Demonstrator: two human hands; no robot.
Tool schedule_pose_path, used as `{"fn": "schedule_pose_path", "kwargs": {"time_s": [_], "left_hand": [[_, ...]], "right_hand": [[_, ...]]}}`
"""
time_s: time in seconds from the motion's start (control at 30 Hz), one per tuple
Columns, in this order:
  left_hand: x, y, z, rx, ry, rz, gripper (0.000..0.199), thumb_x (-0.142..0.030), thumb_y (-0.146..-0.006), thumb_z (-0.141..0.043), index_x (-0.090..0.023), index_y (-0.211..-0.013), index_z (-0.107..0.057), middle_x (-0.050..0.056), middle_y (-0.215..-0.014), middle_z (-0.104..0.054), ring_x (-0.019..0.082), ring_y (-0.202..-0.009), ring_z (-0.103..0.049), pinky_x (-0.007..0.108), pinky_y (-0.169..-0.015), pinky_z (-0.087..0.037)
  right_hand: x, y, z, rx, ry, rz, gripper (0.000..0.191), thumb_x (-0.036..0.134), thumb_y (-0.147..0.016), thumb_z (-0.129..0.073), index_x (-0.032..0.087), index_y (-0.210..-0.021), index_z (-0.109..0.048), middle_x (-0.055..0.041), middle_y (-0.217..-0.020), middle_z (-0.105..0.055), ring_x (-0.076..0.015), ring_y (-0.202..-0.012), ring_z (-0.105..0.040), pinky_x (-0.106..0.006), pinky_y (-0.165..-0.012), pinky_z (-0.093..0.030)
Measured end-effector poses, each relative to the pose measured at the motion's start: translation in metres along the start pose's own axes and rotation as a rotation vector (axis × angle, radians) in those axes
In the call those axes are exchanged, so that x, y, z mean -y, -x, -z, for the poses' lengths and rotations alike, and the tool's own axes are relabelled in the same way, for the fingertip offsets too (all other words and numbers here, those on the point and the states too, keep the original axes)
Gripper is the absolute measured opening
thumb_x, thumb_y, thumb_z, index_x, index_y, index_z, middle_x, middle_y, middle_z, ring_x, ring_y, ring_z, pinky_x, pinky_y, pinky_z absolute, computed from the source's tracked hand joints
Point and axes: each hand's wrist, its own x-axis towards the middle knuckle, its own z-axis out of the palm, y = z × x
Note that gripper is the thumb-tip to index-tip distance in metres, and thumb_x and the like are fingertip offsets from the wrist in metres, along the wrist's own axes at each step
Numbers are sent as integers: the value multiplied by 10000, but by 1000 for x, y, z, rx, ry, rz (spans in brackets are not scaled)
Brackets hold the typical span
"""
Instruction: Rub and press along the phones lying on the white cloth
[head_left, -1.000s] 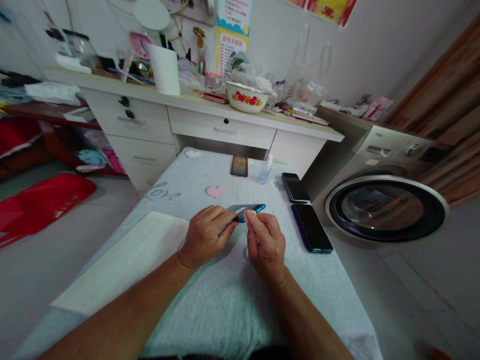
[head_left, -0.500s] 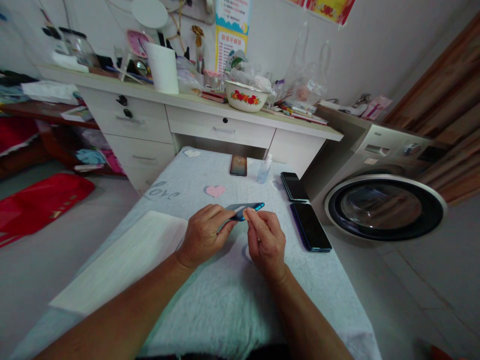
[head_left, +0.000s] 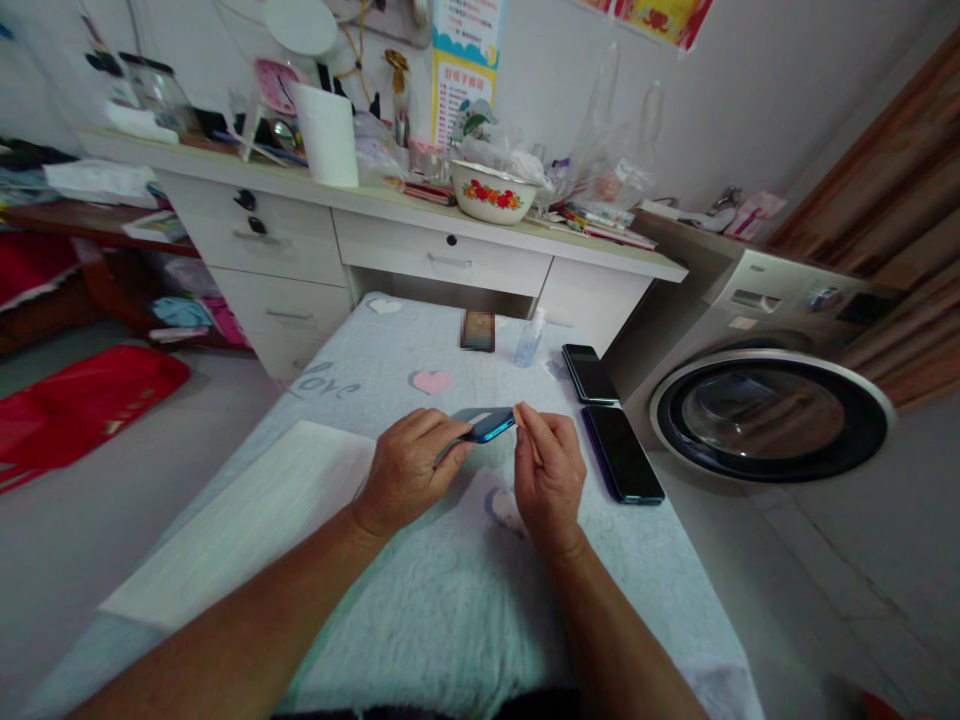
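Observation:
Between the fingers and thumb of my left hand (head_left: 412,468) is a blue phone (head_left: 491,424), held tilted above the cloth-covered table (head_left: 420,620). My right hand (head_left: 551,475) is closed, its fingertips at the phone's right end; what they pinch, if anything, is too small to make out. Two dark phones, an upper one (head_left: 589,373) and a larger lower one (head_left: 622,455), lie to the right of my right hand. A white sheet (head_left: 247,525) lies left of my left hand.
A clear spray bottle (head_left: 529,342) and a dark brown rectangular item (head_left: 478,331) are at the table's far end. Behind stands a white desk (head_left: 442,255) with a flowered bowl (head_left: 495,195) and a white roll (head_left: 326,138). A washing machine (head_left: 757,330) is at the right.
My right hand has moved right along the phone's edge to its right end, uncovering more of the blue edge. My left hand stays in place around the phone.

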Motion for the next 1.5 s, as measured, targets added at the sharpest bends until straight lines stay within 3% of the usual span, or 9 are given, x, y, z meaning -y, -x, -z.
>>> {"fn": "schedule_pose_path", "kwargs": {"time_s": [0.57,1.13,1.5], "left_hand": [[0,1,1,12,-6,-9,163,-279,-906,-546,-168,-958,-653,46,-799,-635,180,-759,-582,315,-695,-470],[3,2,0,14,5,0,155,-257,-883,-575,-174,-989,-652,36,-800,-632,169,-758,-578,305,-693,-468],[1,1,0,14,-3,9,150,-258,-888,-557,-184,-979,-651,33,-784,-622,169,-743,-573,305,-682,-466]], "right_hand": [[11,12,-3,155,-94,146,537,43,-858,-507,249,-1354,-503,-80,-1031,-581,-147,-928,-600,-267,-787,-533],[-4,-2,1,8,34,-10,352,108,-909,-490,232,-1216,-608,-47,-926,-570,-116,-823,-590,-249,-737,-514],[2,6,-2,58,-67,57,431,78,-886,-495,243,-1276,-574,-65,-968,-571,-128,-846,-607,-263,-752,-532]]}}
